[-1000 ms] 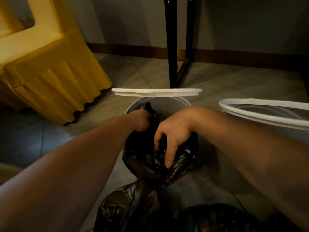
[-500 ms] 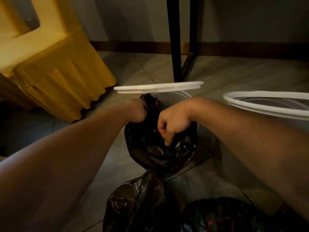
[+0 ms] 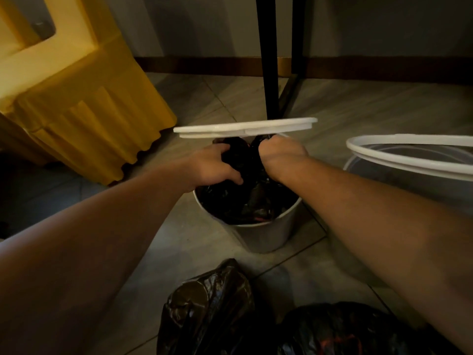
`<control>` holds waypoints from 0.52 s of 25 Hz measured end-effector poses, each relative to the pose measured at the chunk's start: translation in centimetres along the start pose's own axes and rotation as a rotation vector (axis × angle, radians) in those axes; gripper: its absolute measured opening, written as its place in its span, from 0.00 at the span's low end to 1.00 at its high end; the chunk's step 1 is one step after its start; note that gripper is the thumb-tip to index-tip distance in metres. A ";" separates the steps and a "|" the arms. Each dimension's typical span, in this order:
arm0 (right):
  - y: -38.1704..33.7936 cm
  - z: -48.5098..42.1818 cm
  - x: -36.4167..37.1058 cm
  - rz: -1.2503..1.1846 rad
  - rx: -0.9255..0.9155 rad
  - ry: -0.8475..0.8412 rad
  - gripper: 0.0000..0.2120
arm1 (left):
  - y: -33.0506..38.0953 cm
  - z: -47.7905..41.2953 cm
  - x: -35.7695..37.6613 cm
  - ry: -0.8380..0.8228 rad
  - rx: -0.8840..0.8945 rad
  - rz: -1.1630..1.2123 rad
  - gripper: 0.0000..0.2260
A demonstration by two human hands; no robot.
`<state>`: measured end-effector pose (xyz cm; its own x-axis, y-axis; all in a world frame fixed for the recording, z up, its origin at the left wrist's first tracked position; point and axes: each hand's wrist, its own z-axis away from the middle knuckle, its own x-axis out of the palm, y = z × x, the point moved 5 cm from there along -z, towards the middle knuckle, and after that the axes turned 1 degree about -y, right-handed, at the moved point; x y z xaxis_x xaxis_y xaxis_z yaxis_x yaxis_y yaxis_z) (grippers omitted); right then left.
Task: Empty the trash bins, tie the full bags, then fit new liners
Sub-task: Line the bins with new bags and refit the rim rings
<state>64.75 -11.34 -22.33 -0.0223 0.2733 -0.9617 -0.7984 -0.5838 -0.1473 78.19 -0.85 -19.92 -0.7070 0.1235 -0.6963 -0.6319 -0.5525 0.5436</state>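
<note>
Left hand (image 3: 215, 166) and right hand (image 3: 280, 155) grip the black bag (image 3: 243, 201), upright in bin (image 3: 266, 237), neck upward.

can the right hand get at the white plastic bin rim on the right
Likely yes, once freed: the right hand holds the black plastic bag; nothing blocks the white plastic bin rim.
</note>
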 end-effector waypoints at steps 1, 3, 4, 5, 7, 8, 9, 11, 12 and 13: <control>0.1 -0.2 0.1 0.011 -0.006 -0.003 0.17 | 0.3 0.0 0.7 -0.060 0.021 -0.109 0.45; -0.3 0.4 1.1 -0.005 -0.061 -0.092 0.17 | 0.8 -0.3 2.7 -0.107 0.091 -0.406 0.39; -0.8 1.0 1.6 0.000 -0.118 -0.181 0.16 | 0.9 -0.4 3.6 -0.096 0.123 -0.525 0.32; -1.1 1.4 2.1 0.023 -0.176 -0.271 0.16 | 0.8 -0.5 4.5 -0.105 0.121 -0.581 0.24; -1.3 1.9 1.9 0.025 -0.243 -0.358 0.17 | 0.2 -0.7 5.8 -0.171 0.051 -0.607 0.16; -1.2 2.0 1.0 -0.009 -0.248 -0.357 0.19 | -0.1 -0.7 5.9 -0.183 0.019 -0.610 0.15; -1.0 2.0 0.2 -0.034 -0.259 -0.324 0.19 | -0.3 -0.7 5.5 -0.163 0.004 -0.606 0.14; -0.6 2.2 -1.4 -0.048 -0.260 -0.201 0.15 | -0.4 -0.4 3.5 -0.047 -0.024 -0.525 0.10; -0.5 2.6 -2.0 -0.024 -0.239 -0.129 0.10 | -0.6 0.0 2.4 0.023 -0.051 -0.450 0.07; -0.3 2.9 -2.3 0.006 -0.215 -0.052 0.06 | -0.9 0.4 1.6 0.087 -0.078 -0.354 0.07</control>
<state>63.35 -9.58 -19.45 -0.0623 0.3054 -0.9502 -0.6516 -0.7335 -0.1931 77.49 0.18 -21.27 -0.4171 0.2492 -0.8740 -0.8040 -0.5497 0.2269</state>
